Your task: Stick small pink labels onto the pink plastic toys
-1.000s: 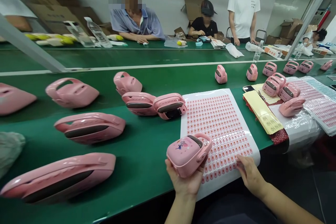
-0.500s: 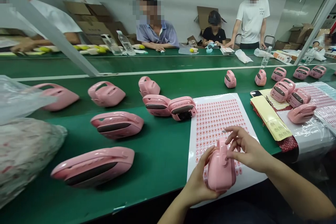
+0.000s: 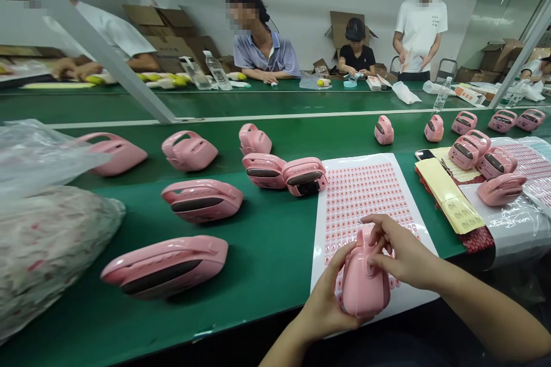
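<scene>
My left hand is wrapped round a pink plastic casing with a carry handle, like a small portable speaker, held upright with one end facing me. My right hand is closed at its handle, the thumb pressing near the round pivot and the other fingers bent over the top. A small greyish bit shows at the index fingertip; I cannot make out what it is. Under both hands lies a white sheet of small pink-and-red stickers. Two matching casings with dark front panels touch at its upper left corner.
More pink casings stand about the green table. A filled plastic bag bulges at left. Yellow paper, a phone and more sticker sheets lie at right. Co-workers are across a slanted metal post.
The view has swung slightly left, so things sit further right. My right thumb has moved in onto the casing's pivot. Across the table, the standing person has raised both hands from the tabletop.
</scene>
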### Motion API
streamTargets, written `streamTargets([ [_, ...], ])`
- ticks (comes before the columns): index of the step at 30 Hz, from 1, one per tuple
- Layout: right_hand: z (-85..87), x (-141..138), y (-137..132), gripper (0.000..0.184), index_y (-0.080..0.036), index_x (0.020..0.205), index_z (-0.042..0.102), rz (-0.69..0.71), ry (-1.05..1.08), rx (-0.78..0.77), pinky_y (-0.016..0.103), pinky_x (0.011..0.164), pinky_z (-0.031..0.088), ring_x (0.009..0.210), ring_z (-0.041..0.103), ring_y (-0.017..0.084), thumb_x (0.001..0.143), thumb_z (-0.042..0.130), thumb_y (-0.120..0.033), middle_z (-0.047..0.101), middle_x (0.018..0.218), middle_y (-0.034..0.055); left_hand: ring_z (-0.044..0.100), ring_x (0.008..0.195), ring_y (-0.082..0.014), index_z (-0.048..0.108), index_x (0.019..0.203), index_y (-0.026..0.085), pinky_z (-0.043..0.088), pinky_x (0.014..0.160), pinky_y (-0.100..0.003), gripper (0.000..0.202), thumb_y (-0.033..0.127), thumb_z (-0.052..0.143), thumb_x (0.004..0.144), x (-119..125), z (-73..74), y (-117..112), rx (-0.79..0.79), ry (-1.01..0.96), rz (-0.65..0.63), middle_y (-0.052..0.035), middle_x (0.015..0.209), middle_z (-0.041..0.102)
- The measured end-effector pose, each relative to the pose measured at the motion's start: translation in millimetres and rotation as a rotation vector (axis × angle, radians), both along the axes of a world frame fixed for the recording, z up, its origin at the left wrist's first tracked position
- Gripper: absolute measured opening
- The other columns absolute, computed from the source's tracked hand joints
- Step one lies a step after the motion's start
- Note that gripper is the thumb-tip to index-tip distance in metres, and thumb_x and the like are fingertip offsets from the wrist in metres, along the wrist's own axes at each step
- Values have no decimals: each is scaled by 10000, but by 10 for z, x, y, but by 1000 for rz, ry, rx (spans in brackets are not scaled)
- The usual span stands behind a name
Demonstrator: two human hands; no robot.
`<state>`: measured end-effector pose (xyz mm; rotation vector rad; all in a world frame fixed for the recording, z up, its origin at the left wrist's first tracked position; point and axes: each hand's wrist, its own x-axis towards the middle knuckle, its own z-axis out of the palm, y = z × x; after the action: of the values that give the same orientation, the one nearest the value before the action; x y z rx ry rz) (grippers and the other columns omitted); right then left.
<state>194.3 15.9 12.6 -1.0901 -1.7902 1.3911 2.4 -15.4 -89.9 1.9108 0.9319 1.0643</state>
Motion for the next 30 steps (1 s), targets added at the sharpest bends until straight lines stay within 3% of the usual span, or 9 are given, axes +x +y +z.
streamTargets([
  [5,50,-2,-12,580,-255,1220,411,46,-48,52,274,719,468,716,575,98,725,533,21,513,867,-34,473,1234,-338,233,1394,350,407,994,-501,980,272,791,593,-13,-10,-1,19,-2,-10,-109,1380,445],
  [15,160,26,14,625,-250,1238,415,30,-78,32,257,710,468,725,578,99,701,573,27,515,832,-46,463,1239,-362,248,1398,306,401,993,-516,982,286,797,584,-14,3,21,-9,-17,-28,-141,1383,440],
  [21,156,-12,-11,618,-244,1244,420,48,-92,17,252,707,484,722,588,98,708,547,35,533,841,-39,482,1224,-340,257,1396,323,409,993,-483,991,262,802,570,-15,23,11,-14,-24,-26,-116,1368,465],
  [27,102,-6,2,607,-253,1272,417,77,-163,154,293,764,510,782,607,128,737,541,4,586,941,6,466,1239,-360,260,1411,279,392,1003,-519,1014,297,808,557,-43,-15,-2,-42,10,0,-159,1367,466],
  [30,4,8,-60,577,-263,1317,388,96,-211,354,337,790,530,860,641,169,799,494,-33,622,1054,55,460,1248,-354,254,1414,315,390,1007,-516,1006,308,808,575,-46,-20,-3,-25,-23,-27,-139,1384,459],
])
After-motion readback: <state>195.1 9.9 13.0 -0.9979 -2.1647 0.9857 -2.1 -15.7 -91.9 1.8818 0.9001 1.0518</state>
